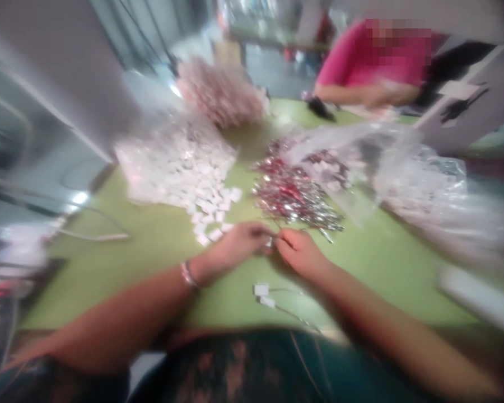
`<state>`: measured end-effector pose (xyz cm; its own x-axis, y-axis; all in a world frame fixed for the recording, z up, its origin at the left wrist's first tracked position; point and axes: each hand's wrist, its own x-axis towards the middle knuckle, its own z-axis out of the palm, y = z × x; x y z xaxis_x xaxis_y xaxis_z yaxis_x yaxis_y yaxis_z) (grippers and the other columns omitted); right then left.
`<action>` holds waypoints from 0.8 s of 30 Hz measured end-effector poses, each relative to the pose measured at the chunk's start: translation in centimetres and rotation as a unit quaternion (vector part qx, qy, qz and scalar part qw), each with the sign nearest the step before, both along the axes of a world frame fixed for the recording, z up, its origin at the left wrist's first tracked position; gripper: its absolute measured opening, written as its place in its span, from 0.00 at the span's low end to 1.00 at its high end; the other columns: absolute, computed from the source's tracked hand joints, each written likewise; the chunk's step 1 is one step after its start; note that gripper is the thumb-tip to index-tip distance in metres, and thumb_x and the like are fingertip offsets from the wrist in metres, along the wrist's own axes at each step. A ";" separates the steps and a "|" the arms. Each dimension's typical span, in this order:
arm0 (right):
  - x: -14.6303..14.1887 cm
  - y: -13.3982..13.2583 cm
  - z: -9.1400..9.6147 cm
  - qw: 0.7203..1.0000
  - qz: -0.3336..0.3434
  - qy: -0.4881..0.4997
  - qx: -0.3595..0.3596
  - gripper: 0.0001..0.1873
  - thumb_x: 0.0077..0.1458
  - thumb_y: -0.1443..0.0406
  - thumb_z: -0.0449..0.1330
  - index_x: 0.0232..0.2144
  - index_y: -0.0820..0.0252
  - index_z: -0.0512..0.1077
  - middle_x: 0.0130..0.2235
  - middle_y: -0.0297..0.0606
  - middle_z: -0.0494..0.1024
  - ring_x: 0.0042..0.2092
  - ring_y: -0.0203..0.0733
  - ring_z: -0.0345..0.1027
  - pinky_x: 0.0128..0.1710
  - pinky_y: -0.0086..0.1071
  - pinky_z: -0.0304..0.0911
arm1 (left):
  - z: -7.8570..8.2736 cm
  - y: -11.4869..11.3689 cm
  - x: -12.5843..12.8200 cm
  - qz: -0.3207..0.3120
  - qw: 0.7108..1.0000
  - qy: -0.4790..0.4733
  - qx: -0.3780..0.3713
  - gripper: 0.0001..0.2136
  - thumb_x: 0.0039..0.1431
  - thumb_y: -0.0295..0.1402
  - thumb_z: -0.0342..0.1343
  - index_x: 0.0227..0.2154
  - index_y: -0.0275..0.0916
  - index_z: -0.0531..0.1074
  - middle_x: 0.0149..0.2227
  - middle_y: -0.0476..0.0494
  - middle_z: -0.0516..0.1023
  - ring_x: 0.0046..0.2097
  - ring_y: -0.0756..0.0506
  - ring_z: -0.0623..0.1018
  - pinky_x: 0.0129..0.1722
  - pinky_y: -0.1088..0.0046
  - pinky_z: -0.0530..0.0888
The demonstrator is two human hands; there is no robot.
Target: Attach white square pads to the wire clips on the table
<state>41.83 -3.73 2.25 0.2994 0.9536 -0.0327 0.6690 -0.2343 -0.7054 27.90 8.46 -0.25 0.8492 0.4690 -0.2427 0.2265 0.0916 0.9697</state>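
Left hand (pixel 246 242) pinches small white piece (pixel 269 242); right hand (pixel 298 249) meets it, grip too blurred to tell. Loose white rectangular pieces (pixel 212 208) beyond left hand, apparently for easy reach.

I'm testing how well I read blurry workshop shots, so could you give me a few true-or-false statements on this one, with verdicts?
1. The left hand and right hand are far apart. False: they are close together over the tabletop.
2. A shiny silver-and-red pile lies beyond the hands. True.
3. The tabletop is blue. False: it is green.
4. Two small white pieces with thin strands lie between the person's forearms. True.
5. The bracelet is on the right wrist. False: it is on the left.
6. Someone across the table wears a pink top. True.
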 end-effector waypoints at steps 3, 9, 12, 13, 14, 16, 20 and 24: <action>0.1 -0.1 0.0 0.999 0.011 -0.048 -0.002 0.13 0.58 0.66 0.52 0.21 0.58 0.62 0.22 0.31 0.68 0.25 0.34 0.59 0.27 0.28 0.50 | 0.3 -0.4 0.0 0.010 1.000 -0.016 -0.003 0.08 0.56 0.34 0.59 0.37 0.38 0.77 0.34 0.42 0.81 0.36 0.47 0.81 0.40 0.68 0.77; 0.8 -0.5 1.7 0.991 0.115 -0.001 -0.076 0.12 0.57 0.66 0.54 0.23 0.59 0.70 0.23 0.30 0.72 0.26 0.33 0.62 0.29 0.28 0.53 | 3.1 1.9 -0.7 -0.056 0.983 0.045 0.166 0.16 0.58 0.39 0.58 0.47 0.40 0.75 0.31 0.43 0.79 0.30 0.46 0.77 0.33 0.67 0.74; 1.3 -0.5 2.5 0.976 0.197 -0.004 -0.090 0.11 0.56 0.65 0.57 0.22 0.58 0.73 0.25 0.30 0.74 0.27 0.34 0.63 0.29 0.28 0.53 | 3.5 4.6 -1.1 0.065 0.899 0.060 0.428 0.12 0.60 0.40 0.55 0.37 0.38 0.79 0.37 0.40 0.78 0.39 0.43 0.75 0.44 0.61 0.71; 1.5 -0.2 2.6 0.980 0.185 -0.012 -0.076 0.12 0.57 0.63 0.56 0.23 0.58 0.74 0.26 0.31 0.74 0.28 0.34 0.64 0.29 0.28 0.53 | 3.3 5.4 -1.1 0.108 0.861 0.061 0.493 0.12 0.61 0.40 0.54 0.36 0.38 0.79 0.39 0.38 0.78 0.43 0.41 0.73 0.48 0.58 0.69; 1.6 0.2 2.6 0.987 0.146 -0.033 -0.055 0.14 0.58 0.62 0.55 0.24 0.58 0.75 0.27 0.32 0.75 0.28 0.35 0.65 0.29 0.29 0.54 | 3.0 6.2 -1.1 0.132 0.827 0.069 0.542 0.12 0.62 0.38 0.53 0.37 0.37 0.79 0.41 0.37 0.77 0.46 0.39 0.72 0.50 0.57 0.67; 1.8 1.3 2.1 0.992 0.031 -0.125 -0.015 0.15 0.60 0.60 0.53 0.27 0.58 0.76 0.29 0.36 0.76 0.30 0.38 0.65 0.30 0.31 0.54 | 2.4 7.3 -0.7 0.123 0.781 0.098 0.605 0.11 0.61 0.35 0.53 0.39 0.37 0.78 0.43 0.36 0.76 0.49 0.37 0.70 0.52 0.55 0.66; 1.6 3.2 0.7 0.946 -0.035 -0.322 -0.028 0.11 0.60 0.62 0.55 0.34 0.61 0.75 0.36 0.45 0.77 0.35 0.44 0.68 0.31 0.34 0.53 | 1.3 7.7 -0.1 0.041 0.758 0.137 0.636 0.10 0.60 0.28 0.52 0.39 0.34 0.79 0.41 0.34 0.77 0.49 0.36 0.70 0.49 0.56 0.67; 1.7 3.2 0.2 0.948 -0.005 -0.318 -0.014 0.12 0.63 0.66 0.51 0.34 0.60 0.75 0.36 0.43 0.76 0.36 0.44 0.68 0.33 0.34 0.55 | 0.6 7.9 -0.4 0.054 0.769 0.112 0.627 0.09 0.58 0.28 0.54 0.36 0.35 0.80 0.36 0.35 0.77 0.46 0.36 0.71 0.47 0.56 0.68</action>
<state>43.52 -0.51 2.42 0.2759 0.9520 0.1324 0.9547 -0.2555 -0.1527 27.52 16.37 0.32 0.7914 0.5187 0.3234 0.4583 -0.8536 0.2476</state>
